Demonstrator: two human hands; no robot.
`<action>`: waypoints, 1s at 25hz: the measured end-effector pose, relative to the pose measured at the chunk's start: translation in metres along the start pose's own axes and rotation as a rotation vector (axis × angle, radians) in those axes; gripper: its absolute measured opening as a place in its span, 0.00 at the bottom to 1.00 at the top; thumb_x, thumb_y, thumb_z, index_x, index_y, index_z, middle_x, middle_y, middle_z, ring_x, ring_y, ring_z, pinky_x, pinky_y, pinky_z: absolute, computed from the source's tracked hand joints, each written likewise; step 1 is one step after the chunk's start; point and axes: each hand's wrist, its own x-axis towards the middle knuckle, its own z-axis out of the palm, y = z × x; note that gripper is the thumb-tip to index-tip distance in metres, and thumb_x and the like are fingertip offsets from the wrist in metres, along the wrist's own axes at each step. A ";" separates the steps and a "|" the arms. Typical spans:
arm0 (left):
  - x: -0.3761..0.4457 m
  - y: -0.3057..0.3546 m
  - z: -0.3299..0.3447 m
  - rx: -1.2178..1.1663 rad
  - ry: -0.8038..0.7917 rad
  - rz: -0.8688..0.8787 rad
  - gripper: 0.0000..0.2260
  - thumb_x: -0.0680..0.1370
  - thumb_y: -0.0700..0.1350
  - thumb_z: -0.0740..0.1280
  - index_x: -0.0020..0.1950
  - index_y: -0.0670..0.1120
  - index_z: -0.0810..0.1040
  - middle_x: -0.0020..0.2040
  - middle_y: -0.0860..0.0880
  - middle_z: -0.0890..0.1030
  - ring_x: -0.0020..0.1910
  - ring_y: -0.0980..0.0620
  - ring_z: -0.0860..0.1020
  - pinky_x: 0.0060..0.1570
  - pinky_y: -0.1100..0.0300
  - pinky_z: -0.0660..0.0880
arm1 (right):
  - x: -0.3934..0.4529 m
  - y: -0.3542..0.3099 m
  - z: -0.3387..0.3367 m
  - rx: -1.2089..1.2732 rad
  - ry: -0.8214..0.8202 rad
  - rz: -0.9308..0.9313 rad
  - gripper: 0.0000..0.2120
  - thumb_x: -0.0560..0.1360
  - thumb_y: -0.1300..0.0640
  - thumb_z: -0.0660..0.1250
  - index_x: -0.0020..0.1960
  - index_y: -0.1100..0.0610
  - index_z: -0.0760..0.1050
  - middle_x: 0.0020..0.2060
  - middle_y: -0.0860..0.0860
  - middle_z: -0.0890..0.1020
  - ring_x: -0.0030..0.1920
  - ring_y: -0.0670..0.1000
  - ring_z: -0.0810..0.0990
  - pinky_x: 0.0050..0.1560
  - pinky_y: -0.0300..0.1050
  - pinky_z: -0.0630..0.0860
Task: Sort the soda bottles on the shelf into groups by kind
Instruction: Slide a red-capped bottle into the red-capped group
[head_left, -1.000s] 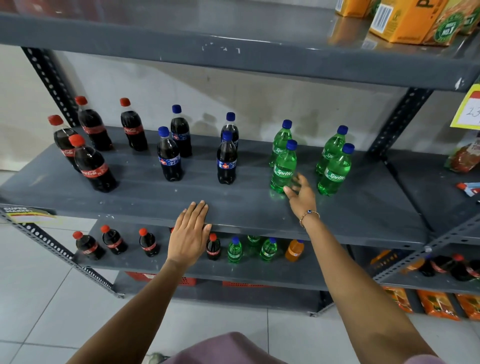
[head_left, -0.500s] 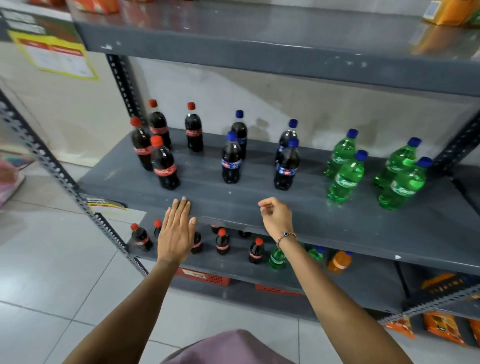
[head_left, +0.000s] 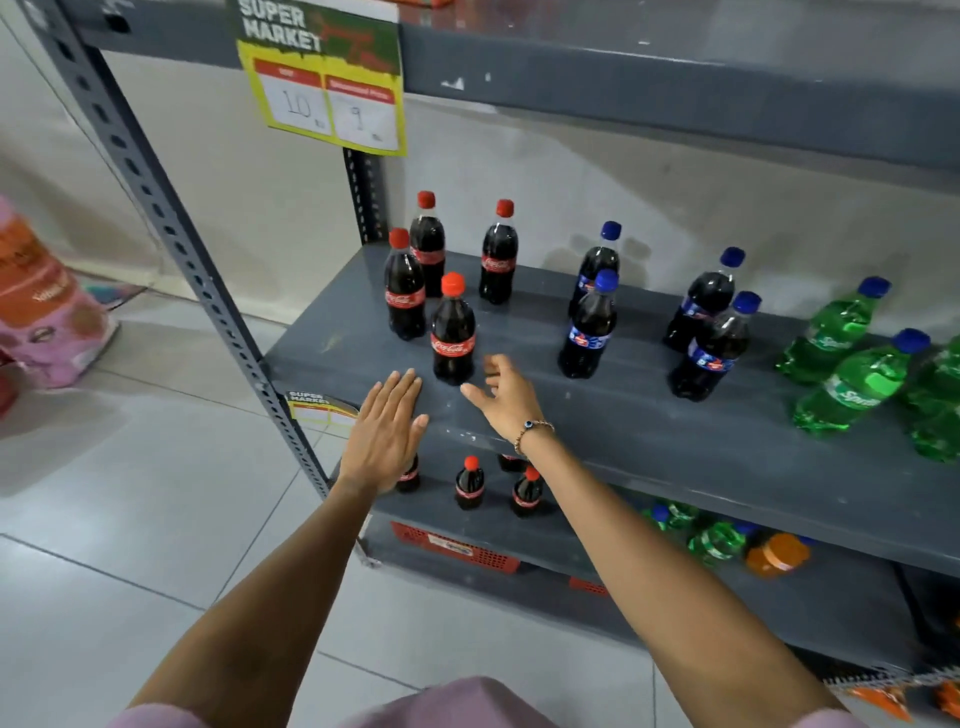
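On the grey middle shelf (head_left: 649, 415) stand several dark cola bottles with red caps at the left; the nearest one (head_left: 453, 332) is at the front. Several dark bottles with blue caps (head_left: 589, 325) stand in the middle. Green bottles with blue caps (head_left: 852, 384) stand at the right. My left hand (head_left: 384, 431) lies flat on the shelf's front edge, fingers together, holding nothing. Just right of the front cola bottle hovers my right hand (head_left: 506, 397), fingers spread, a little apart from the bottle.
A lower shelf holds small cola bottles (head_left: 470, 483), green bottles (head_left: 714, 540) and an orange bottle (head_left: 776, 556). A slotted upright post (head_left: 171, 228) frames the left side. A price sign (head_left: 324, 78) hangs from the upper shelf. A pink and orange pack (head_left: 47, 301) stands on the floor at left.
The view has swung left. My right hand left the green bottles, closed briefly over the shelf front, and now is spread beside the front cola bottle. My left hand stays on the shelf edge.
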 end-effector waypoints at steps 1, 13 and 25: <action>0.000 -0.001 0.001 -0.001 0.001 0.002 0.27 0.82 0.55 0.43 0.73 0.39 0.63 0.73 0.42 0.66 0.74 0.45 0.60 0.73 0.51 0.52 | 0.003 -0.002 0.006 0.007 -0.004 0.002 0.29 0.70 0.54 0.70 0.66 0.60 0.63 0.65 0.58 0.71 0.64 0.55 0.71 0.65 0.50 0.69; 0.001 -0.008 0.009 -0.035 0.046 0.029 0.28 0.82 0.56 0.44 0.71 0.39 0.67 0.71 0.42 0.69 0.72 0.43 0.64 0.70 0.48 0.58 | 0.026 0.004 0.030 0.091 0.157 -0.071 0.22 0.70 0.64 0.69 0.63 0.59 0.68 0.57 0.59 0.79 0.59 0.55 0.77 0.63 0.53 0.73; 0.004 -0.011 0.014 -0.030 0.049 0.052 0.28 0.82 0.56 0.44 0.71 0.40 0.67 0.71 0.42 0.69 0.72 0.43 0.64 0.71 0.51 0.54 | 0.052 0.014 0.005 0.187 0.248 -0.044 0.20 0.71 0.68 0.67 0.62 0.62 0.68 0.55 0.59 0.79 0.53 0.48 0.76 0.57 0.38 0.71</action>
